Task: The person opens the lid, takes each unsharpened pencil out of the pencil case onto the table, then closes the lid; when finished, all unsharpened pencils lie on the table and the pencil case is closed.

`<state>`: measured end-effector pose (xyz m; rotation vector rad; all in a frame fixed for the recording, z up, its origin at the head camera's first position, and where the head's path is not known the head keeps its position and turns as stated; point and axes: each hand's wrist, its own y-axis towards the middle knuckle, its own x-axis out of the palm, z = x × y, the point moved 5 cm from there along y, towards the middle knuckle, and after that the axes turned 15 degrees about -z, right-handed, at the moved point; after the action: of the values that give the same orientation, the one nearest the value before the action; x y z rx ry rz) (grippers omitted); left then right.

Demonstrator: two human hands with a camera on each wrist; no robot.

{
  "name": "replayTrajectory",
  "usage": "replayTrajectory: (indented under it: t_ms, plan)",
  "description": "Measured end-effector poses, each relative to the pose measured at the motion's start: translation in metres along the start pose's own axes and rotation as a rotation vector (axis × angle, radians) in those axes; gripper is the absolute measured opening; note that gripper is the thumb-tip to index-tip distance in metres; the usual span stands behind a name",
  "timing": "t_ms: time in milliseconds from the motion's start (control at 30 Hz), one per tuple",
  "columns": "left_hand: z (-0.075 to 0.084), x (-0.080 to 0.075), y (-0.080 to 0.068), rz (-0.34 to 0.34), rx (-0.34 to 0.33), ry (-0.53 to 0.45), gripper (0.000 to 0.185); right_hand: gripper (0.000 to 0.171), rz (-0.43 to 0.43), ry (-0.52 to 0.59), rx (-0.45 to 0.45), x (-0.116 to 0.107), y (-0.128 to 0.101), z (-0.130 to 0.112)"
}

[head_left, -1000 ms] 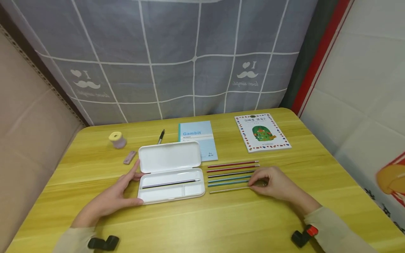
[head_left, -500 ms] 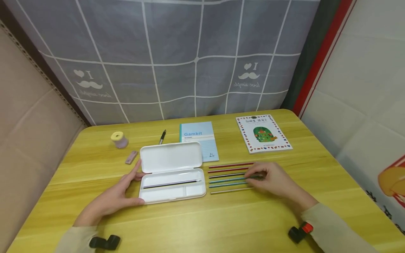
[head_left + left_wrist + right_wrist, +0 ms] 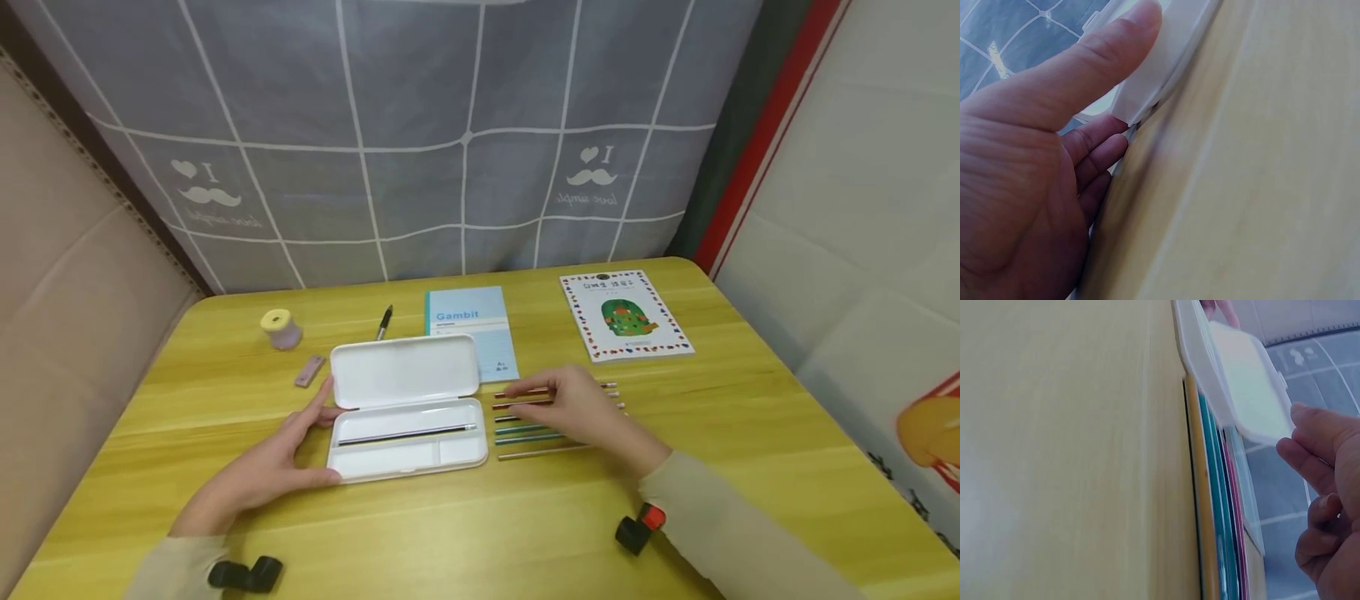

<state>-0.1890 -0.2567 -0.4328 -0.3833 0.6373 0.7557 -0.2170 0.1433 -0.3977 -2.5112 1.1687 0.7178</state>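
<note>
An open white pencil case lies on the yellow table with one dark pencil in its tray. My left hand holds the case's left end, thumb on the front corner and fingers at the hinge side. Several pencils in red, teal and plain wood lie in a row right of the case. My right hand hovers over the middle of the row, fingers loosely bent above the two red pencils, holding nothing that I can see.
Behind the case lie a blue "Gambit" notebook, a black pen, a small eraser and a yellow-topped pot. A book with a dotted border sits at the back right. A grey checked cloth hangs behind the table.
My right hand slid left from the pencils' right ends to the middle of the row, up to the red ones. The pencils, the case and my left hand stayed put.
</note>
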Motion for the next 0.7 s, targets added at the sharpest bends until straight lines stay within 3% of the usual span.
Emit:
replayTrajectory:
  t_ms: [233, 700]
  plan:
    - [-0.001, 0.0, 0.003, -0.006, -0.016, -0.013, 0.124, 0.021, -0.024, -0.118, -0.031, 0.019, 0.029, -0.021]
    - [-0.001, -0.001, 0.002, -0.005, -0.032, 0.005, 0.124, 0.016, -0.083, -0.315, 0.035, 0.056, 0.073, -0.034]
